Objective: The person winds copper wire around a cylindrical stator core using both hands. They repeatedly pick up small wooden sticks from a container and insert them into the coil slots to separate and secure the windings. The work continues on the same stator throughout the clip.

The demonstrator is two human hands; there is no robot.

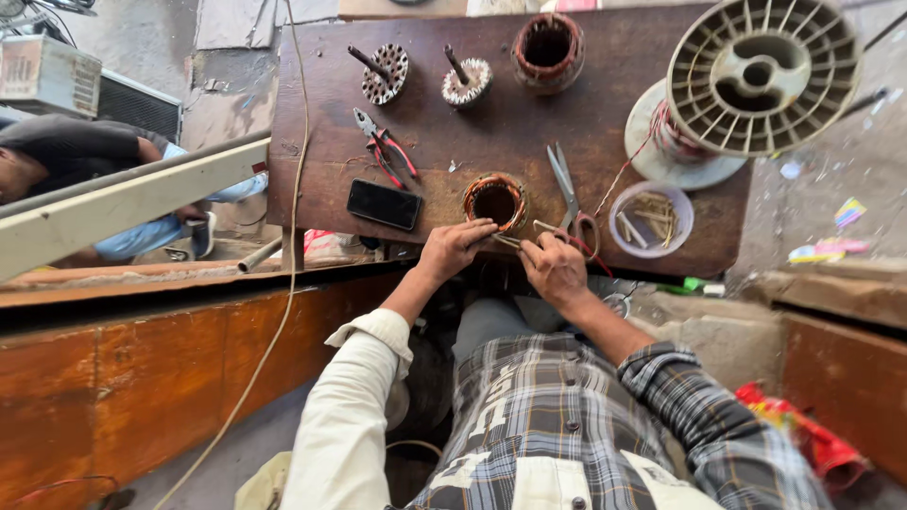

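Note:
A round motor stator with copper windings (494, 200) stands at the near edge of the brown workbench (491, 123). My left hand (453, 247) rests its fingers on the stator's near rim. My right hand (555, 265) is just right of the stator and pinches a thin pale strip (518, 238) that points toward it. Scissors with red handles (570, 194) lie right beside my right hand. A black phone (384, 203) lies left of the stator.
Red-handled pliers (385, 151), two rotors (383, 74) (467, 83) and another wound stator (547, 49) sit further back. A large wire spool (746, 80) and a clear tub of strips (651, 217) are at the right. Another person (85, 161) crouches at the left.

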